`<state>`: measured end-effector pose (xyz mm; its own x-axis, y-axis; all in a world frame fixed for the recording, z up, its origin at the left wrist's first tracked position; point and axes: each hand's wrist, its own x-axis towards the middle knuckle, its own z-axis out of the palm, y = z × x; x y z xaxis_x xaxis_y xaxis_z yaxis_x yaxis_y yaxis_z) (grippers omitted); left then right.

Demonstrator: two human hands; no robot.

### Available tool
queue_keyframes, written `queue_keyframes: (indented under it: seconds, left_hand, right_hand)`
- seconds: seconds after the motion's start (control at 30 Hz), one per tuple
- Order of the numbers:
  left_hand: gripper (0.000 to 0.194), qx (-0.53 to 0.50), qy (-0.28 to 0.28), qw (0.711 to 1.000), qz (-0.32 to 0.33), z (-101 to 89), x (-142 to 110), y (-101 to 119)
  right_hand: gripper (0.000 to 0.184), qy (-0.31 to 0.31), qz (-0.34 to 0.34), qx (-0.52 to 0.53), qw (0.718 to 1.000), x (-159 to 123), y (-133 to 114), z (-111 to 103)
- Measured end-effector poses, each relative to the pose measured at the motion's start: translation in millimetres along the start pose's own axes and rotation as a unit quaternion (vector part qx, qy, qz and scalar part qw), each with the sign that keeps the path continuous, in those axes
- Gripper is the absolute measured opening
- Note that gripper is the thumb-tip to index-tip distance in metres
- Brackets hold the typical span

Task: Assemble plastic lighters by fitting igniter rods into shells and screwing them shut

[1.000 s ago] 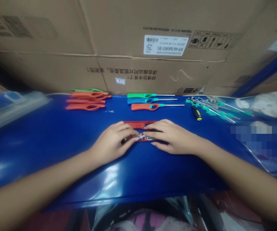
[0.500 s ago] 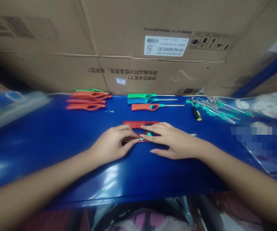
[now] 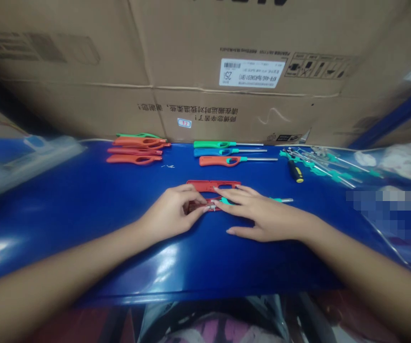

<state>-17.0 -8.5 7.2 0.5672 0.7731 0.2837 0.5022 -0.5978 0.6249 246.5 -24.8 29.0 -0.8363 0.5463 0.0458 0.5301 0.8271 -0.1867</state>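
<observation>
My left hand [image 3: 171, 209] is closed around the handle end of an opened red gas lighter [image 3: 195, 206], its thumb and fingertips at a small pale metallic part [image 3: 211, 206] in the shell. Over the lighter's trigger end, my right hand [image 3: 267, 214] has its fingers spread, the tips touching the shell and holding nothing visible. From under that hand a teal collar with a metal tube [image 3: 285, 200] sticks out to the right. Just behind lies a loose red half-shell [image 3: 208, 185] with its inner side up. The middle of the lighter is partly hidden by my fingers.
Several orange, red and green lighter shells [image 3: 134, 159] lie at the back left. Three lighters with metal tubes [image 3: 219, 161] lie behind my hands. At right are a black-and-yellow screwdriver [image 3: 295, 171] and tubes with teal parts [image 3: 330, 169]. A cardboard box [image 3: 184, 71] walls off the back.
The view has shifted slightly, so everything sits a little further right. My hands keep nearly the same pose on the lighter; more of the teal collar shows past my right hand.
</observation>
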Motion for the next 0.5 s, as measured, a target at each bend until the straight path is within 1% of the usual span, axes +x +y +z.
queue_keyframes:
  seconds: [0.07, 0.1, 0.2, 0.27, 0.33, 0.43, 0.5]
  left_hand:
    - [0.011, -0.001, 0.007, 1.000, 0.005, -0.1, 0.3, 0.8]
    - [0.011, -0.001, 0.010, 1.000, 0.008, -0.2, 0.4, 0.9]
    - [0.012, 0.001, 0.016, 1.000, 0.014, -0.3, 0.8, -0.3]
    - [0.014, 0.002, 0.016, 1.000, 0.014, -0.3, 0.9, -1.7]
    - [0.014, 0.003, 0.015, 1.000, 0.010, -0.4, 1.2, -2.6]
    - [0.013, 0.004, 0.011, 1.000, 0.001, -0.6, 1.9, -2.4]
    - [0.013, 0.006, 0.009, 1.000, 0.001, -0.7, 2.4, -1.9]
  right_hand:
    - [0.058, 0.006, -0.001, 0.012, 1.000, -0.8, 0.1, -0.1]
    - [0.055, 0.023, -0.003, 0.015, 1.000, -0.8, 1.0, -0.8]
    - [0.041, 0.104, 0.007, 0.019, 0.994, -0.1, 6.5, -4.4]
    - [0.031, 0.141, 0.026, 0.014, 0.990, 0.4, 11.3, -5.8]
    - [0.023, 0.144, 0.035, 0.012, 0.989, 0.8, 15.2, -4.8]
    - [0.016, 0.113, 0.044, 0.035, 0.992, 2.0, 18.1, 0.0]
    - [0.012, 0.097, 0.062, 0.063, 0.991, 3.2, 18.4, 3.1]
